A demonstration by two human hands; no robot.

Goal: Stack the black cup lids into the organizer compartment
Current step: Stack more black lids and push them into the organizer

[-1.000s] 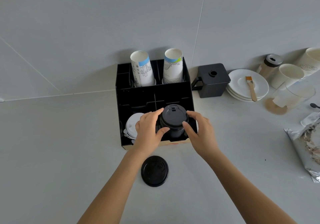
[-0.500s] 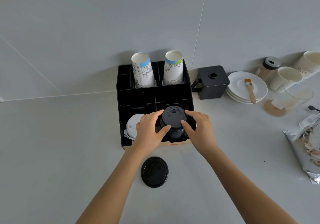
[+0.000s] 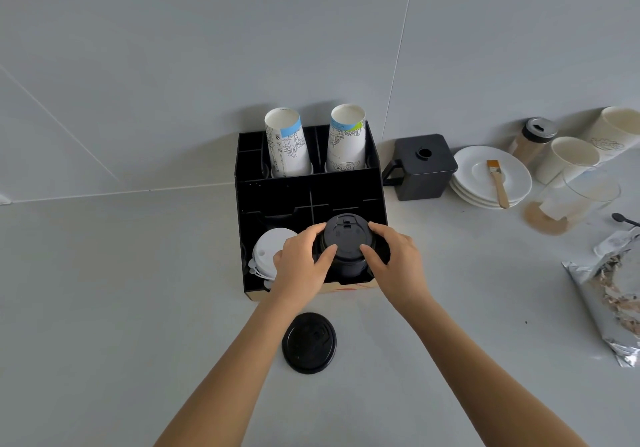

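The stack of black cup lids (image 3: 347,247) sits in the front right compartment of the black organizer (image 3: 308,193), its upper part rising above the compartment walls. Both hands grasp it: the left hand (image 3: 300,266) clasps the stack's left side with thumb and fingers, and the right hand (image 3: 394,263) clasps its right side.

Judged progress: most lids appear placed. 1 loose black lid (image 3: 309,342) lies flat on the counter (image 3: 104,308) just in front of the organizer, not yet stacked.

In the organizer's front left compartment lies a pile of white lids (image 3: 268,256), partly covered by the left hand. 2 paper cups (image 3: 287,145) stand inverted in the organizer's back row.

Hidden: the stack's base, so whether it is fully seated cannot be told. The lid count is unreadable, and the middle compartments are too dark to inspect.
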